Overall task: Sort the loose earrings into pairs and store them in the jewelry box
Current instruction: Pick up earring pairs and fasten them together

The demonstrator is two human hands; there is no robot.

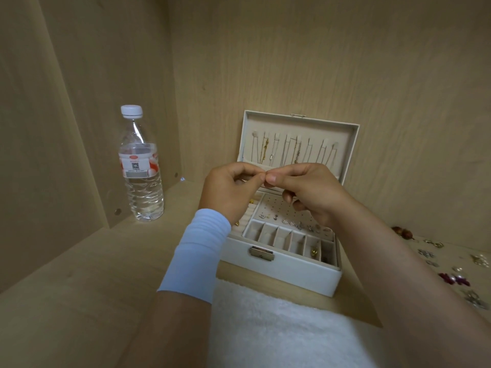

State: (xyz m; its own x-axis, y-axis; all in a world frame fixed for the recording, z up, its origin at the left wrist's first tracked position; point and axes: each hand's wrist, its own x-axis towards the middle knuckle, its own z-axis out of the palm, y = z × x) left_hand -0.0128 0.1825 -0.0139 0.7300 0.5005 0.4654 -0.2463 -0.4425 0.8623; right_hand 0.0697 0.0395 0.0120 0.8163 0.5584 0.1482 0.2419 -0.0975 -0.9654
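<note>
Earrings [454, 279] are tiny, light, slippery: pinch the hook. Left hand [231, 188] and right hand [312, 193] pinch together over box [281, 273]; holding what, I cannot tell

dim, warm, even light, brightest on the wooden back wall [292, 83] just above the open jewelry box [300, 272] at centre; the corners fall dark. small glints on the water bottle [142, 166] at left. wide-angle bending at the edges; loose earrings [451, 277] at the right edge look soft
</note>
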